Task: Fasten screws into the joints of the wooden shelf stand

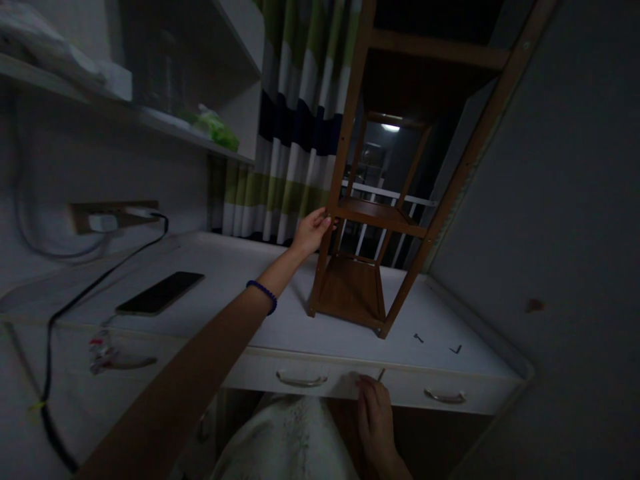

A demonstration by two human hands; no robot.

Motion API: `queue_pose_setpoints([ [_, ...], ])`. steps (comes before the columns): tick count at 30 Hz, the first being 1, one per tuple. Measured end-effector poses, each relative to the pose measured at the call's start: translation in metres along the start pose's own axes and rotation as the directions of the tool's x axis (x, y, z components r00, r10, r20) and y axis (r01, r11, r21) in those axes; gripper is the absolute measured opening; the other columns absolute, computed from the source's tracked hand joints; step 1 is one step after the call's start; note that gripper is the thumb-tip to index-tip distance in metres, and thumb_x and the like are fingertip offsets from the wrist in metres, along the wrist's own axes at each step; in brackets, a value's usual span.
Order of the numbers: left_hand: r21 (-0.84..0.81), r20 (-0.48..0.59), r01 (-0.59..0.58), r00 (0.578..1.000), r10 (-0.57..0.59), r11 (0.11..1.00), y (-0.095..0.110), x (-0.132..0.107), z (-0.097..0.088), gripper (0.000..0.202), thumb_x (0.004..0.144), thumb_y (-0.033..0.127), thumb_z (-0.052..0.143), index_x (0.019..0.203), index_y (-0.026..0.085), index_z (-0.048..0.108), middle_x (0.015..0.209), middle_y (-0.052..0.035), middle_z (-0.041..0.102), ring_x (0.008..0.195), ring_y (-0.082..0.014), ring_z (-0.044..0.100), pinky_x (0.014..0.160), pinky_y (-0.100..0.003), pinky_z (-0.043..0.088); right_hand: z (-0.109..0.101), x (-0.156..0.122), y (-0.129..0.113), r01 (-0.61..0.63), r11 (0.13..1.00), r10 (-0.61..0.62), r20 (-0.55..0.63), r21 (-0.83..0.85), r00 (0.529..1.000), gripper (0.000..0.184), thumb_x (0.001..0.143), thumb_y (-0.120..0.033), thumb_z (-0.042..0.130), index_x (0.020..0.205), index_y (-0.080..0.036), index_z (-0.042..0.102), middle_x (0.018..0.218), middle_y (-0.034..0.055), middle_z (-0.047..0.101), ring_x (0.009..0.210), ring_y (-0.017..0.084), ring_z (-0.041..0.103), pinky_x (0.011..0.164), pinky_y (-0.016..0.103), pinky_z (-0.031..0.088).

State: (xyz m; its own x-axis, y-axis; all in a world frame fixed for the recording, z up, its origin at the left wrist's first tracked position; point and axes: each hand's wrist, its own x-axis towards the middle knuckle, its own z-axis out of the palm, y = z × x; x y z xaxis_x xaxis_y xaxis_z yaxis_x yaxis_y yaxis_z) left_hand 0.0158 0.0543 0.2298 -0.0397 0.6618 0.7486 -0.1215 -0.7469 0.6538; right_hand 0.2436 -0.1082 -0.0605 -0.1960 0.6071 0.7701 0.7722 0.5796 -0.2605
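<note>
A tall brown wooden shelf rack (373, 217) stands upright on the white desk (250, 280), near its right end. My left hand (311, 231), with a blue bead bracelet on the wrist, grips the rack's front left post at the height of the middle shelf. My right hand (374, 413) rests low against the front of the desk drawer (330, 380), fingers bent at its top edge; I cannot make out whether it holds anything.
A dark phone (160, 293) lies on the desk's left part, with a black cable (90, 287) running to a wall socket. A small screw (419, 338) and a hex key (455, 349) lie right of the rack. Striped curtain behind, wall shelf upper left, grey wall at right.
</note>
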Motion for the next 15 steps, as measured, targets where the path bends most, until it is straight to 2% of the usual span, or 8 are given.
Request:
queue_pose_setpoints([
  [3,-0.014,0.009,-0.021,1.0,0.021,1.0,-0.001,-0.001,-0.001,0.043,0.077,0.034,0.056,0.115,0.014,0.05,0.093,-0.0095,0.066,0.081,-0.0167,0.062,0.078,-0.034,0.049,-0.008,0.05,-0.016,0.064,0.998,-0.065,-0.114,-0.015,0.991,0.022,0.085,-0.015,0.041,0.104,-0.02,0.051,0.099,0.0077,0.056,0.095,0.018,0.051,0.078,0.036,0.045],
  [8,-0.066,0.037,0.015,0.999,-0.013,0.998,-0.003,0.0,-0.005,0.046,0.074,0.031,0.06,0.115,0.015,0.05,0.099,-0.0088,0.065,0.084,-0.0168,0.062,0.079,-0.033,0.049,-0.041,0.199,-0.068,0.192,0.977,-0.213,-0.317,-0.098,0.924,0.018,0.086,-0.023,0.044,0.098,-0.018,0.057,0.093,0.0075,0.056,0.09,0.018,0.051,0.076,0.032,0.043],
  [10,-0.083,0.058,0.047,0.997,-0.043,0.995,-0.003,0.001,-0.007,0.047,0.073,0.028,0.06,0.116,0.013,0.048,0.103,-0.0104,0.063,0.085,-0.0169,0.062,0.082,-0.034,0.048,-0.055,0.257,-0.089,0.193,0.965,-0.241,-0.304,-0.18,0.922,0.021,0.087,-0.025,0.042,0.097,-0.018,0.059,0.093,0.0071,0.055,0.089,0.018,0.05,0.076,0.031,0.042],
  [12,-0.087,0.055,0.058,0.997,-0.053,0.994,-0.003,0.003,-0.007,0.048,0.072,0.023,0.06,0.116,0.01,0.048,0.107,-0.0132,0.061,0.092,-0.018,0.061,0.088,-0.034,0.045,-0.064,0.301,-0.104,0.182,0.938,-0.265,-0.269,-0.296,0.926,0.022,0.087,-0.026,0.043,0.098,-0.017,0.06,0.093,0.0074,0.054,0.089,0.019,0.048,0.075,0.031,0.04],
  [15,-0.076,0.039,0.015,0.999,-0.012,0.997,-0.002,0.005,-0.006,0.046,0.069,0.018,0.061,0.112,0.007,0.05,0.109,-0.0156,0.059,0.103,-0.0201,0.056,0.094,-0.034,0.041,-0.069,0.336,-0.115,0.228,0.876,-0.306,-0.126,-0.424,0.943,0.021,0.086,-0.021,0.043,0.098,-0.017,0.059,0.095,0.0075,0.053,0.092,0.019,0.045,0.074,0.029,0.038],
])
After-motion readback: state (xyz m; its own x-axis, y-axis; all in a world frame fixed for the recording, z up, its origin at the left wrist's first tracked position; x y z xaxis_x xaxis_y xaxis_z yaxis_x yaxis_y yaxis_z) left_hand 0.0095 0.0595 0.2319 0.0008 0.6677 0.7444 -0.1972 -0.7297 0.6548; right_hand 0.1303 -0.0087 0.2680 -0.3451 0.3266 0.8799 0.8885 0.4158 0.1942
